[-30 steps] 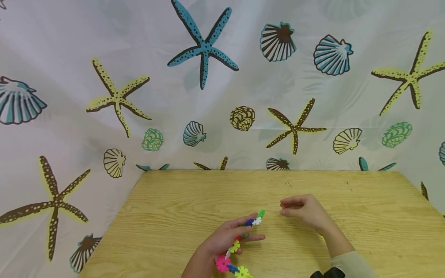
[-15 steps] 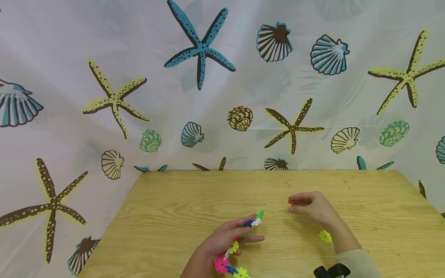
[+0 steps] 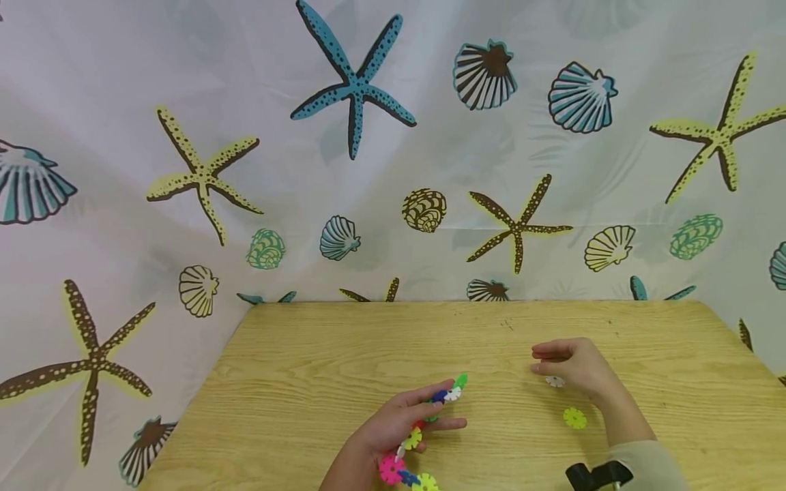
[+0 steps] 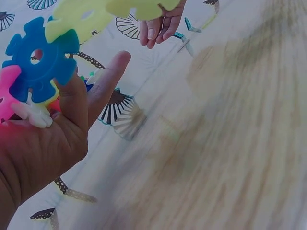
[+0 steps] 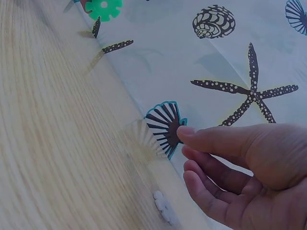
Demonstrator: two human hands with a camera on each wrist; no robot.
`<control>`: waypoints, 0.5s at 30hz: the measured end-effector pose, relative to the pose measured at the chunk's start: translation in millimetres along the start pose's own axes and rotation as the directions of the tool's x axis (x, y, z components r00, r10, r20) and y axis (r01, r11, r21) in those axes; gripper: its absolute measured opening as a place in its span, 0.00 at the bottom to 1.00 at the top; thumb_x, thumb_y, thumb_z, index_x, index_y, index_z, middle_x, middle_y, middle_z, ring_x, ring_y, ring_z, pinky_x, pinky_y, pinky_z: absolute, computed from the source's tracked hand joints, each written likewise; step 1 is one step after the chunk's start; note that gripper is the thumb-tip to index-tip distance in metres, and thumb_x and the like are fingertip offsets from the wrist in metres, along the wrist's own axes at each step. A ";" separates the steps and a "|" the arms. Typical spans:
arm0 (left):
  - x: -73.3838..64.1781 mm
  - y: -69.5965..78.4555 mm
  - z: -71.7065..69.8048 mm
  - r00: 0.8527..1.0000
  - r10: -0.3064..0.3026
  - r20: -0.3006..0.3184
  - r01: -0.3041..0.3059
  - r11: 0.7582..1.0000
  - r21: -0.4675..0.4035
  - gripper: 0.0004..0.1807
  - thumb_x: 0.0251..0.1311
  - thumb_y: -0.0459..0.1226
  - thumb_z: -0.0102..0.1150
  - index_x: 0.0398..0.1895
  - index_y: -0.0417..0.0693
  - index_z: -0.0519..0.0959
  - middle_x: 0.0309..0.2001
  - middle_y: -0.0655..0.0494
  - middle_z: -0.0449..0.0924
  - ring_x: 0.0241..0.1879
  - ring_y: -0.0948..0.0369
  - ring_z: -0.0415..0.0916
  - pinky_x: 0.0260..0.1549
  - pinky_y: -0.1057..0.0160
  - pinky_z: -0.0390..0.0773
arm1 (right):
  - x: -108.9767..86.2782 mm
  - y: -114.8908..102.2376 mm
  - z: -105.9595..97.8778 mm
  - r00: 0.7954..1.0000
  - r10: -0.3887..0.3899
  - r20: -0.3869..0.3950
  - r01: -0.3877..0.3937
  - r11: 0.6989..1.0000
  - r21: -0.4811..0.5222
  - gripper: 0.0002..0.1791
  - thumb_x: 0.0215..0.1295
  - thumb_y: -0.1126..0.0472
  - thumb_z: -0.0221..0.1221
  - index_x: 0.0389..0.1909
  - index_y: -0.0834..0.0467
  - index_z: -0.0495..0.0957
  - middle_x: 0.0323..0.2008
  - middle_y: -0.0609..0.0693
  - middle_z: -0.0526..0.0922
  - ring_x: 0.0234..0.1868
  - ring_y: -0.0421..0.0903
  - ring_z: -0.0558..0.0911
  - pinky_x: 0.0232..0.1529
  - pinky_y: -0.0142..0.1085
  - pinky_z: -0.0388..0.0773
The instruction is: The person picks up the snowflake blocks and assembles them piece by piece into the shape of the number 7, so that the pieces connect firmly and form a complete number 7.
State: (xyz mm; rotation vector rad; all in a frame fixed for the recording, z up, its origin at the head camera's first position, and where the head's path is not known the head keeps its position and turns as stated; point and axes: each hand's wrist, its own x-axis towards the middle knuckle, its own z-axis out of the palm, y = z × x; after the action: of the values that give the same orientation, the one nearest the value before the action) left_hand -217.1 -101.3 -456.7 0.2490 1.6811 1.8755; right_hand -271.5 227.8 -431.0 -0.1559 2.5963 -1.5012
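My left hand (image 3: 393, 426) holds a chain of interlocking plastic snowflake discs (image 3: 391, 468) in several colours. The thumb pinches it near the far end, where a green disc (image 3: 460, 381) sticks out past the fingertips. In the left wrist view a blue disc (image 4: 43, 57) of the chain hangs close over the palm. My right hand (image 3: 574, 365) hovers over the table, its fingers loosely bent with nothing between thumb and fingers. Just below its fingertips a loose white disc (image 3: 555, 382) lies on the wood, partly hidden by the hand. A loose yellow disc (image 3: 574, 418) lies nearer, left of the right forearm.
The wooden table (image 3: 307, 354) spreads under both hands. Behind it hangs a white curtain (image 3: 405, 150) printed with starfish and shells. A black strap mount (image 3: 598, 475) sits on the right wrist by the sleeve.
My right hand has moved to the right, away from the chain, uncovering the yellow disc and then part of the white one. The left hand stays nearly still with the chain.
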 end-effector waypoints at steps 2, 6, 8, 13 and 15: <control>-0.2 -0.5 -0.5 1.000 0.002 0.003 -0.002 1.000 0.002 0.24 0.75 0.43 0.50 0.72 0.60 0.70 0.72 0.48 0.69 0.55 0.59 0.83 0.16 0.76 0.66 | -0.3 1.9 -2.2 1.000 0.011 0.007 -0.011 1.000 -0.005 0.26 0.62 0.61 0.69 0.58 0.69 0.78 0.55 0.65 0.83 0.51 0.52 0.84 0.47 0.38 0.84; -0.4 -1.0 -1.3 1.000 0.001 0.005 -0.001 1.000 0.007 0.24 0.75 0.44 0.50 0.72 0.60 0.69 0.71 0.47 0.69 0.55 0.59 0.83 0.16 0.76 0.66 | 0.2 7.5 -6.2 1.000 0.017 0.017 -0.016 1.000 -0.015 0.26 0.62 0.63 0.68 0.59 0.71 0.77 0.56 0.66 0.81 0.53 0.55 0.82 0.48 0.41 0.85; -0.4 -1.0 -1.2 1.000 -0.004 0.002 0.004 1.000 0.003 0.24 0.74 0.44 0.50 0.72 0.61 0.70 0.72 0.49 0.69 0.56 0.59 0.83 0.16 0.76 0.66 | 0.2 10.1 -7.6 1.000 0.023 0.005 -0.023 0.999 -0.036 0.26 0.62 0.63 0.68 0.59 0.70 0.77 0.56 0.66 0.82 0.54 0.56 0.82 0.49 0.42 0.84; -0.3 -0.7 -0.3 1.000 -0.011 -0.005 0.011 1.000 -0.002 0.23 0.74 0.45 0.51 0.71 0.62 0.71 0.71 0.50 0.69 0.56 0.58 0.83 0.16 0.76 0.66 | -0.7 14.2 -10.3 0.999 0.037 -0.018 -0.038 0.996 -0.085 0.26 0.60 0.62 0.70 0.57 0.68 0.79 0.54 0.64 0.83 0.53 0.56 0.81 0.52 0.46 0.82; -0.5 -1.0 -0.3 1.000 -0.012 -0.005 0.012 1.000 -0.001 0.23 0.74 0.45 0.51 0.71 0.62 0.71 0.71 0.48 0.70 0.55 0.58 0.83 0.16 0.76 0.66 | -0.5 15.7 -10.9 0.999 0.034 -0.006 -0.034 0.995 -0.091 0.26 0.59 0.63 0.70 0.57 0.69 0.79 0.53 0.64 0.84 0.51 0.54 0.82 0.51 0.45 0.82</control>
State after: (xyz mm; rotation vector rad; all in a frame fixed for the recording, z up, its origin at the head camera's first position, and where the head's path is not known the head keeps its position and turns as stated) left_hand -216.5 -101.8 -457.7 0.2328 1.6812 1.8697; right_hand -273.3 245.0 -439.2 -0.1171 2.6583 -1.3742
